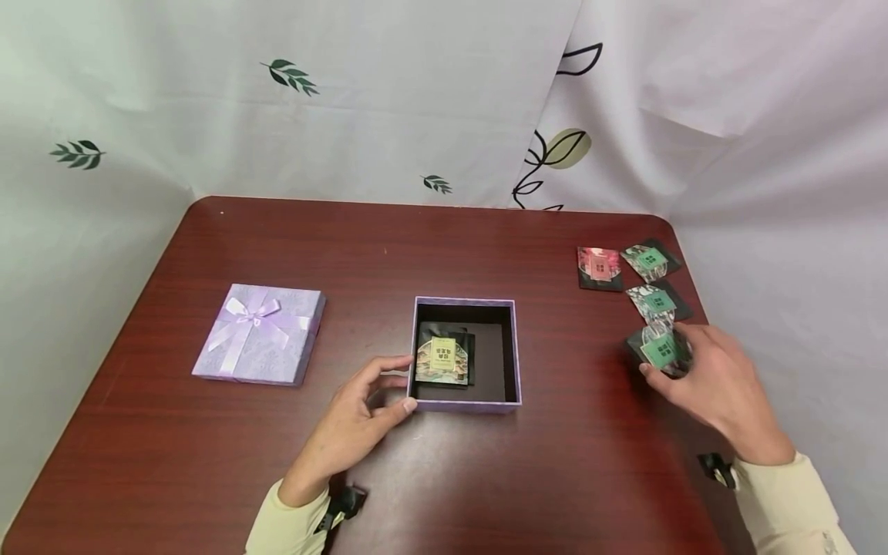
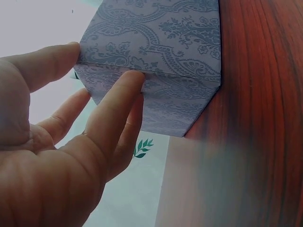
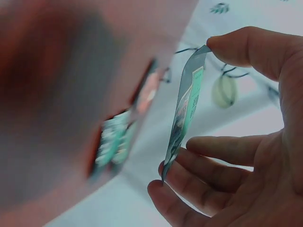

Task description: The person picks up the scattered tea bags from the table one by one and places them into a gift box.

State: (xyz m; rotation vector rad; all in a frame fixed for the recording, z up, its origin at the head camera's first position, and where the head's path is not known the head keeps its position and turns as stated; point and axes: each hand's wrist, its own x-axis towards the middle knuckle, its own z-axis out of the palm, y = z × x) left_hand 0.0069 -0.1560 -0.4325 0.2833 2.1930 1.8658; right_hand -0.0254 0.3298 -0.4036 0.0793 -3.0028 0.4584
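Observation:
My left hand [image 1: 357, 424] touches the near left corner of an open purple box [image 1: 463, 406], its thumb and fingertips against the patterned outer walls [image 2: 151, 42]. Inside the box, on the left, lie black sachets, the top sachet [image 1: 442, 356] bearing a yellow label. At the right side of the table, my right hand [image 1: 721, 385] holds a flat sachet [image 3: 185, 106] with a green label by its edges. The thumb is at one end and fingertips are at the other, so it bows slightly. A green-label sachet [image 1: 652, 302] lies just beyond that hand.
Farther back are another green-label sachet [image 1: 650, 260] and a red-label sachet [image 1: 600, 267]. A lilac box lid [image 1: 260, 335] with a ribbon bow sits to the left. White leaf-print cloth [image 1: 347, 116] hangs behind the brown table [image 1: 388, 247].

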